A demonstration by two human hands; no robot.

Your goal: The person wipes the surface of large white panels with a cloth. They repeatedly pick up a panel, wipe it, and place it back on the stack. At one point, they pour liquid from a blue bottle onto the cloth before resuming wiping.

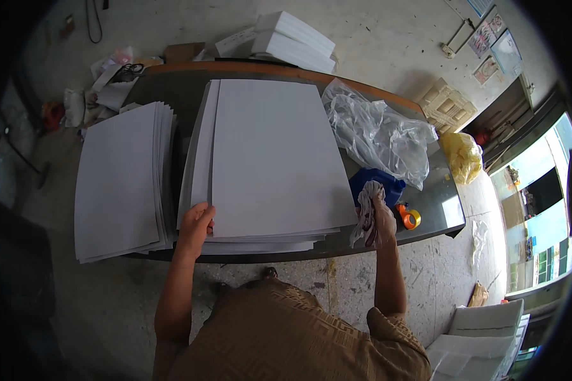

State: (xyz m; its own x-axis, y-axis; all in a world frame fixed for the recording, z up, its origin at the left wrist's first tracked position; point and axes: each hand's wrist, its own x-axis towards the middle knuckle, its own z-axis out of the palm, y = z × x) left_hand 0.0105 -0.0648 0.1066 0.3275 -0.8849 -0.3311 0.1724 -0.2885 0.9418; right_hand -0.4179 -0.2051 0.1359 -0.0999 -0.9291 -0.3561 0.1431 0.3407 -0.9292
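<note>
A pile of large white sheets [273, 152] lies in front of me on a dark table, its edges uneven. At the near left corner of the top sheet, my left hand [196, 227] is closed with its fingertips curled at the sheet's edge. A crumpled, pale patterned rag [367, 213] is bunched in my right hand [384, 222], beside the pile's near right corner. Just beyond the rag is a blue plastic jug [388, 183], partly covered by clear plastic film. To the left lies a second pile of white sheets [117, 181].
Clear plastic film [381, 130] is heaped at the table's far right. Orange and yellow tape rolls [408, 218] sit near the right edge of the table [435, 213]. White foam blocks [292, 41] stand beyond the table. A yellow bag [462, 157] is off its right end.
</note>
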